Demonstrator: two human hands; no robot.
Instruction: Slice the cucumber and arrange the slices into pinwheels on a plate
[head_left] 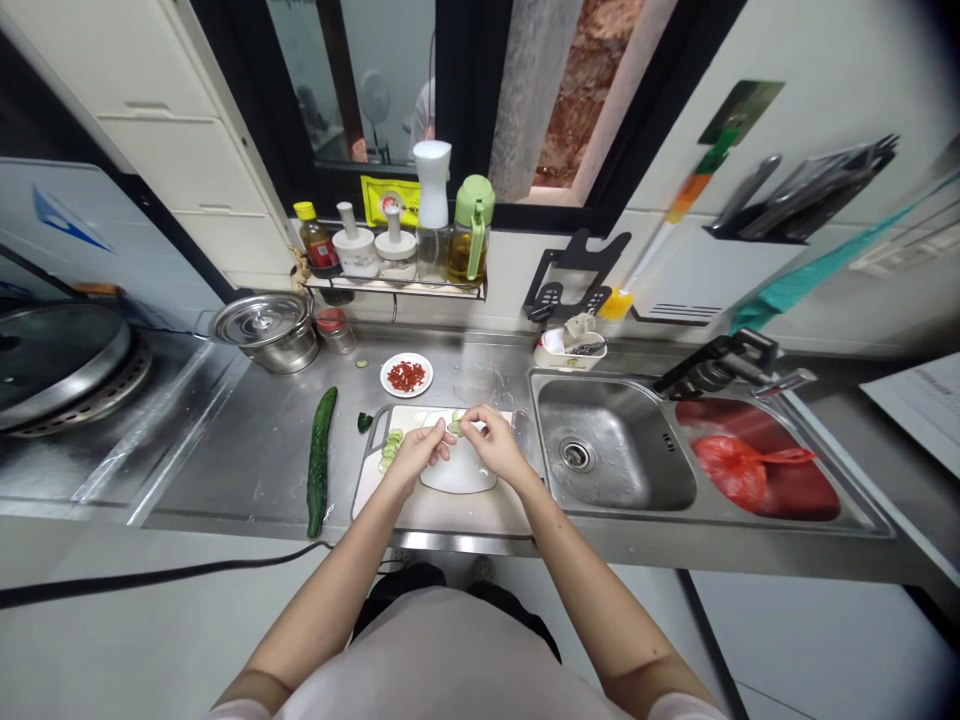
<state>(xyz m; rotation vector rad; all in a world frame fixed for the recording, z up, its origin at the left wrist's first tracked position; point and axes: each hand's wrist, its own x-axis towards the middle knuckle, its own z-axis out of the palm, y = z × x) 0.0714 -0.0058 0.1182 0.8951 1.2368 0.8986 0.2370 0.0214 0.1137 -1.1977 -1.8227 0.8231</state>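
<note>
Over a white plate (459,480) on the cutting board (401,515), my two hands are close together. My right hand (491,440) pinches a pale green cucumber slice (454,427) at its fingertips. Beside it, my left hand (424,452) is closed with the thumb against curled fingers; what it holds, if anything, is hidden. A row of cucumber slices (390,450) lies on the board's left part, next to my left wrist. Farther left, a whole dark green cucumber (321,460) rests lengthwise on the steel counter.
Behind the board stands a small white dish of chopped red pieces (406,376). A dark green cucumber end (364,422) lies by the board's corner. A lidded steel pot (274,335) is at back left. To the right is a double sink (619,440) with a red bag (739,470).
</note>
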